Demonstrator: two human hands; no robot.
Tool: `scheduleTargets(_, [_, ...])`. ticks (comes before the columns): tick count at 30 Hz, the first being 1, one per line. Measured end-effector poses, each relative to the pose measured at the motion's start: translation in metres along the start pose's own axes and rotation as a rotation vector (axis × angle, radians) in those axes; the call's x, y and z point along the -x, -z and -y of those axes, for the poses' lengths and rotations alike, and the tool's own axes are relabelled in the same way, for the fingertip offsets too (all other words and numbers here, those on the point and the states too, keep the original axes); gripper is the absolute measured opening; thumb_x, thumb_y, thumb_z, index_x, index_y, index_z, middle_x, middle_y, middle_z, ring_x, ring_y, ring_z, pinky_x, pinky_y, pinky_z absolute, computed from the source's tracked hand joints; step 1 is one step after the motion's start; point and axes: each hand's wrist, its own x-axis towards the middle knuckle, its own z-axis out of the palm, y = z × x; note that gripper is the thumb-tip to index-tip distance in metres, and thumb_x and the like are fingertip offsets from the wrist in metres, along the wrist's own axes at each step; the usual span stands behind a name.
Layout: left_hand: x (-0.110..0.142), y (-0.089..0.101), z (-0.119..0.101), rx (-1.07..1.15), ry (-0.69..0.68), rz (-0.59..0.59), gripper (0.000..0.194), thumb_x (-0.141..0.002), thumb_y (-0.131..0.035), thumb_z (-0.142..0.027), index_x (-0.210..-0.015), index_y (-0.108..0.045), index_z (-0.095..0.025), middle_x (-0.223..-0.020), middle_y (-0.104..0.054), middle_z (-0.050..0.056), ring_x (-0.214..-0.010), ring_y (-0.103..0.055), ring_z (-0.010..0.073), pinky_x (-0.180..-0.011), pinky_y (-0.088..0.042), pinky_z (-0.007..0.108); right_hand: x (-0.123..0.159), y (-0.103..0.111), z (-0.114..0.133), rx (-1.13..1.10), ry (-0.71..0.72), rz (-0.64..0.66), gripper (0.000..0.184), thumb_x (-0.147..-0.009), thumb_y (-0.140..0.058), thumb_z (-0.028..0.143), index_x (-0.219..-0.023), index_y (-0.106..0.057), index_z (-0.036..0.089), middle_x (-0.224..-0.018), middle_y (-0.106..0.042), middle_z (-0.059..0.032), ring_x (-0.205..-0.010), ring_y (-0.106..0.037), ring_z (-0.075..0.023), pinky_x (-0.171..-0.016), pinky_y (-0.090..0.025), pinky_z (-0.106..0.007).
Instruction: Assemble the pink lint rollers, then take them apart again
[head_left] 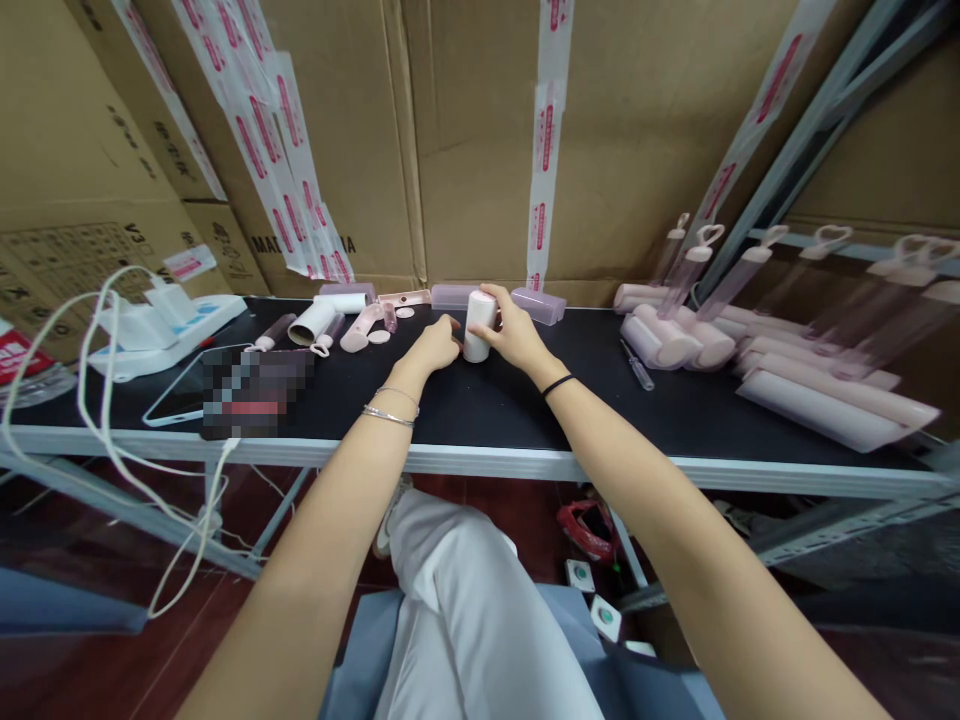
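My right hand (514, 335) is wrapped round a white roller refill (478, 322) that stands upright on the black table (480, 405). My left hand (435, 345) rests just left of the roll with its fingers curled toward the roll's base; what they pinch, if anything, is hidden. Behind the roll lie two translucent pink covers (538, 303). To the left of my hands lie loose parts: a white tube (313, 322), a pink handle piece (361, 326) and small pink discs (379, 337).
Finished pink lint rollers (679, 340) with heart-shaped handles are stacked at the right. A small screwdriver (637, 365) lies near them. A power strip with chargers (161, 320), white cables and a phone (176, 395) fill the left. Cardboard boxes (465, 130) form the back wall.
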Motion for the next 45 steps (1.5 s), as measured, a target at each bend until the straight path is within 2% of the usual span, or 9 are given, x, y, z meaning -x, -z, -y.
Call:
scheduleTargets(9, [-0.002, -0.002, 0.001, 0.025, -0.053, -0.034, 0.038, -0.072, -0.052, -0.004, -0.110, -0.057, -0.011, -0.108, -0.070, 0.017, -0.103, -0.066, 0.0289, -0.091, -0.049, 0.039, 0.000, -0.004, 0.001, 0.051, -0.004, 0.047, 0.065, -0.078, -0.065, 0.032, -0.137, -0.045, 0.014, -0.130, -0.061, -0.0146, -0.109, -0.061, -0.0262, -0.096, -0.046, -0.042])
scheduleTargets(16, [-0.008, -0.009, 0.001, 0.276, -0.173, 0.017, 0.088, -0.061, -0.075, -0.018, -0.137, -0.035, -0.004, -0.128, -0.059, 0.020, -0.116, -0.059, 0.0302, -0.099, -0.046, 0.039, -0.002, 0.010, 0.005, 0.172, 0.059, 0.036, 0.053, -0.100, -0.021, 0.039, -0.147, -0.039, 0.023, -0.135, -0.059, -0.0110, -0.120, -0.056, -0.0242, -0.103, -0.042, -0.042])
scheduleTargets(21, [-0.009, -0.008, 0.004, 0.181, -0.143, -0.046, 0.075, -0.067, -0.075, -0.029, -0.132, -0.044, -0.007, -0.132, -0.059, 0.019, -0.121, -0.057, 0.0305, -0.104, -0.042, 0.040, -0.001, 0.030, -0.026, 0.534, -0.267, -0.227, 0.058, -0.092, -0.024, 0.014, -0.149, -0.035, 0.010, -0.147, -0.047, -0.0157, -0.136, -0.040, -0.0262, -0.112, -0.031, -0.044])
scheduleTargets(27, [-0.001, -0.004, -0.002, 0.076, -0.098, -0.037, 0.070, -0.070, -0.074, -0.032, -0.131, -0.047, -0.010, -0.132, -0.061, 0.017, -0.119, -0.059, 0.0310, -0.100, -0.045, 0.040, 0.008, 0.037, -0.069, 0.728, -0.579, -0.011, 0.066, -0.091, -0.034, 0.025, -0.154, -0.021, 0.011, -0.162, -0.019, -0.0148, -0.148, -0.011, -0.0386, -0.111, -0.021, -0.063])
scheduleTargets(30, [0.002, -0.002, -0.005, 0.058, -0.086, -0.039, 0.070, -0.071, -0.074, -0.033, -0.131, -0.047, -0.011, -0.134, -0.060, 0.017, -0.123, -0.057, 0.0318, -0.101, -0.045, 0.038, 0.007, 0.035, -0.073, 0.755, -0.563, 0.044, 0.065, -0.093, -0.036, 0.031, -0.154, -0.020, 0.016, -0.157, -0.029, -0.0171, -0.143, -0.021, -0.0379, -0.108, -0.025, -0.063])
scheduleTargets(36, [0.001, -0.003, -0.004, 0.074, -0.104, -0.029, 0.070, -0.070, -0.073, -0.032, -0.131, -0.046, -0.011, -0.135, -0.058, 0.018, -0.124, -0.056, 0.0315, -0.103, -0.043, 0.039, 0.001, 0.032, -0.052, 0.875, -0.460, -0.125, 0.042, -0.091, -0.046, 0.038, -0.123, -0.056, 0.012, -0.135, -0.046, -0.0218, -0.125, -0.040, -0.0381, -0.101, -0.032, -0.054])
scheduleTargets(39, [-0.003, -0.005, 0.000, 0.118, -0.133, -0.027, 0.070, -0.068, -0.075, -0.033, -0.129, -0.047, -0.011, -0.133, -0.059, 0.017, -0.122, -0.057, 0.0304, -0.103, -0.043, 0.039, -0.001, 0.034, -0.043, 0.824, -0.539, -0.140, 0.045, -0.087, -0.054, 0.041, -0.120, -0.053, 0.010, -0.129, -0.049, -0.0232, -0.118, -0.048, -0.0369, -0.095, -0.038, -0.049])
scheduleTargets(42, [-0.004, -0.006, 0.001, 0.151, -0.147, -0.025, 0.072, -0.068, -0.075, -0.037, -0.129, -0.047, -0.011, -0.131, -0.061, 0.017, -0.119, -0.059, 0.0306, -0.102, -0.044, 0.040, 0.001, 0.037, -0.038, 0.780, -0.616, -0.104, 0.047, -0.084, -0.057, 0.029, -0.124, -0.048, 0.007, -0.124, -0.053, -0.0252, -0.111, -0.055, -0.0356, -0.091, -0.043, -0.048])
scheduleTargets(45, [-0.003, -0.006, 0.001, 0.133, -0.158, -0.029, 0.072, -0.068, -0.075, -0.037, -0.128, -0.047, -0.011, -0.132, -0.060, 0.018, -0.120, -0.058, 0.0320, -0.102, -0.043, 0.041, 0.003, 0.036, -0.034, 0.808, -0.541, -0.142, 0.042, -0.083, -0.052, 0.018, -0.123, -0.050, 0.006, -0.126, -0.054, -0.0257, -0.119, -0.050, -0.0384, -0.095, -0.040, -0.052])
